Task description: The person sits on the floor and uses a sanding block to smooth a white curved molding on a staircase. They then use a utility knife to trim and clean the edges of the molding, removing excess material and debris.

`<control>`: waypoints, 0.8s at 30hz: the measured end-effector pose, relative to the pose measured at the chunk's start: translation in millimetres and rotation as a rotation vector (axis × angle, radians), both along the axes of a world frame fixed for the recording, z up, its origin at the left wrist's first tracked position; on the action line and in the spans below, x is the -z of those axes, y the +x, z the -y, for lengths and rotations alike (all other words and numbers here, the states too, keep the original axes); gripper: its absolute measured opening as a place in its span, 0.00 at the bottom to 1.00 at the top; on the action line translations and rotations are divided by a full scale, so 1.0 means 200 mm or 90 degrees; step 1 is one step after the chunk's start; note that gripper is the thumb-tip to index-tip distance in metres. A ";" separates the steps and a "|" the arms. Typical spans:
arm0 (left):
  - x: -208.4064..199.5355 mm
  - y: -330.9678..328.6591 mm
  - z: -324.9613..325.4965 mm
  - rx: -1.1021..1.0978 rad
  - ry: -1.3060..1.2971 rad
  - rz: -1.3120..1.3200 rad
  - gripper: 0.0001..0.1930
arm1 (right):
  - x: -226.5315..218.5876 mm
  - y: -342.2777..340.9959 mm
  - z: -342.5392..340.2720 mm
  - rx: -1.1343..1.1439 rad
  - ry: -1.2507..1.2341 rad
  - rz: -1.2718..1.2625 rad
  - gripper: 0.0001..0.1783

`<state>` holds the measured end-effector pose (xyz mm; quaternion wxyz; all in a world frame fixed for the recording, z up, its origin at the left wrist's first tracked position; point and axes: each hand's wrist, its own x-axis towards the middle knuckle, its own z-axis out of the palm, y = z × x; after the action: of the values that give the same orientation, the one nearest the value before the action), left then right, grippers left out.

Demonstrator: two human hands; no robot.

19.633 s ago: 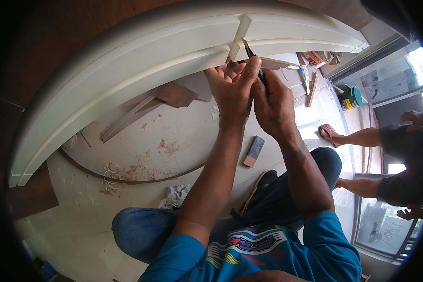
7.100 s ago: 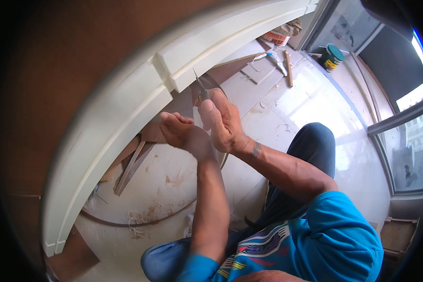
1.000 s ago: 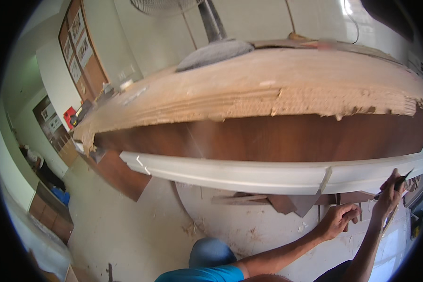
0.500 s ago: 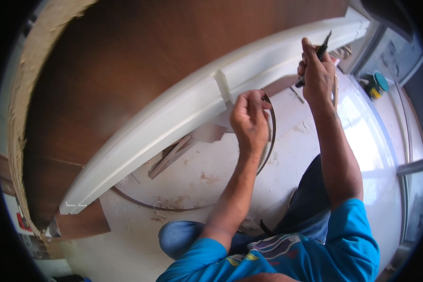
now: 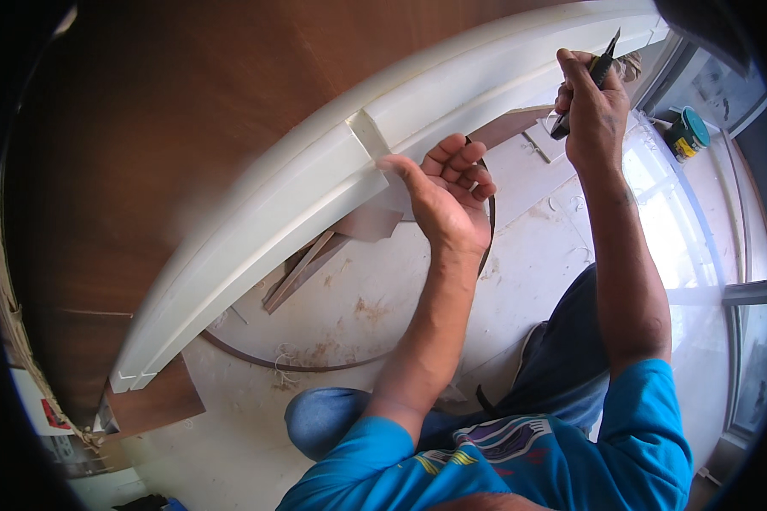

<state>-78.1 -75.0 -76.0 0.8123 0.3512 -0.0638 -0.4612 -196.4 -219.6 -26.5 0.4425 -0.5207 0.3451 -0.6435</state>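
Note:
My right hand (image 5: 597,123) is wrapped round a black utility knife (image 5: 603,70), its blade pointing up and away. My left hand (image 5: 453,203) is turned palm up, thumb stretched out to the left and fingers loosely curled. A thin dark brown edging strip (image 5: 492,217) passes behind those fingers and loops down to the floor; whether they touch it is hidden. Beside the left thumb runs the white grooved rail (image 5: 256,247) of a large brown wood panel (image 5: 187,162). A pale notch (image 5: 368,134) crosses the rail near the thumb.
Brown board offcuts (image 5: 302,268) lie under the rail. Scraps and dust dot the white floor (image 5: 520,281). A dark tub with a green lid (image 5: 690,132) stands at the far right, near glazed frames. My bent knee (image 5: 324,426) is close below.
My left hand has opened from a pinch at the strip, turning palm up with its thumb out toward the notch. My right hand has moved slightly up and right with the knife.

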 end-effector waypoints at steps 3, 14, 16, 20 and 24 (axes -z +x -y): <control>-0.01 0.04 0.03 -0.020 -0.006 0.017 0.51 | 0.00 -0.03 0.02 0.007 -0.033 -0.031 0.15; -0.04 -0.05 0.10 -0.105 -0.033 0.070 0.36 | 0.00 -0.17 0.00 -0.008 -0.064 -0.110 0.13; -0.05 -0.06 0.10 -0.083 -0.040 0.091 0.34 | -0.01 -0.18 0.00 -0.008 -0.078 -0.098 0.13; -0.08 -0.07 0.09 -0.093 0.020 0.127 0.25 | -0.02 -0.18 0.00 -0.004 -0.067 -0.111 0.13; -0.04 -0.03 0.10 -0.149 0.000 0.131 0.15 | 0.01 -0.17 0.02 -0.060 -0.111 -0.084 0.13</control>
<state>-83.2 -94.2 -68.5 0.8498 0.4016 -0.1050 -0.3250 -230.6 -223.9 -29.1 0.4018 -0.6138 0.2915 -0.6138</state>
